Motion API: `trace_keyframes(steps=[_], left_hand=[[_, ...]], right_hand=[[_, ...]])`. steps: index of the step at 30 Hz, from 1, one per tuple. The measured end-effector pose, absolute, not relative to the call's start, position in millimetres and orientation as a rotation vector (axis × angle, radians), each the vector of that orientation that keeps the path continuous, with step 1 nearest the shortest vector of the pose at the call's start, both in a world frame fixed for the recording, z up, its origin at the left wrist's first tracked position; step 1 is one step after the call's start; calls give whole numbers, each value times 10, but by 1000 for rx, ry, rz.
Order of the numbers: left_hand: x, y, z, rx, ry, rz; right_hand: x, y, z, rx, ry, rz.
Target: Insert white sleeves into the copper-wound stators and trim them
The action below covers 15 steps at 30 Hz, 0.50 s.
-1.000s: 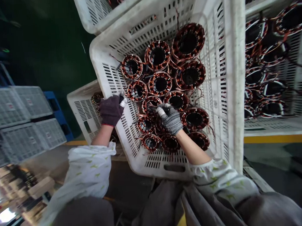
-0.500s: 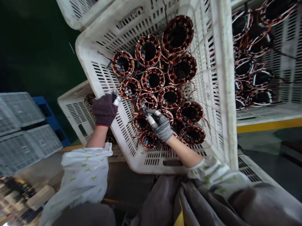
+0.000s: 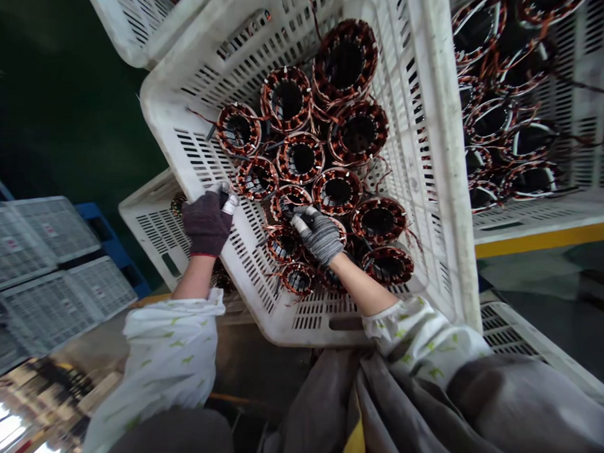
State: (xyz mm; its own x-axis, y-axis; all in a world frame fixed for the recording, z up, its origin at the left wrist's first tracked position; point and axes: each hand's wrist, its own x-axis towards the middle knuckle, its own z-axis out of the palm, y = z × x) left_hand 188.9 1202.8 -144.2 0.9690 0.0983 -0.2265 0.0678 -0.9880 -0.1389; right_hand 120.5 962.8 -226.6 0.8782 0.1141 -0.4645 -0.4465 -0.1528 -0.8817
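Many copper-wound motor stators [image 3: 300,158] stand on end in a white slatted plastic crate [image 3: 436,147]. My left hand [image 3: 208,220], in a dark purple glove with white-wrapped fingertips, is closed over the crate's left rim. My right hand [image 3: 320,234], in a grey striped knit glove with white wrapping on its fingers, reaches into the crate. Its fingers are bent at the near edge of one stator [image 3: 289,201], where loose copper wires show. The fingers seem closed on that edge, and the exact grip is partly hidden. The hand covers parts of the stators below it.
Another white crate [image 3: 546,219] to the right holds more stators with white bands. A lower crate [image 3: 154,226] sits beneath on the left, and another [image 3: 137,57] touches at the upper left. Grey crates [image 3: 56,230] stand by a blue pallet [image 3: 106,228] farther left.
The view has shifted slightly. My right hand has moved a little up and left relative to the crate, onto the stator's near edge. My left hand stays at the rim.
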Motion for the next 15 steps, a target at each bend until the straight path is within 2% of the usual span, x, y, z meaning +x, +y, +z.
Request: trace_keyframes(steps=[4, 9, 15], left_hand=[[1893, 12018, -1438, -2954, -104, 370], [1897, 11998, -1421, -2954, -134, 386], [1904, 11991, -1383, -2955, -171, 428]], right_hand=[[1241, 9635, -2251, -1744, 286, 525], [1259, 9678, -2215, -1632, 274, 535], [1336, 9058, -1977, -1576, 552, 63]])
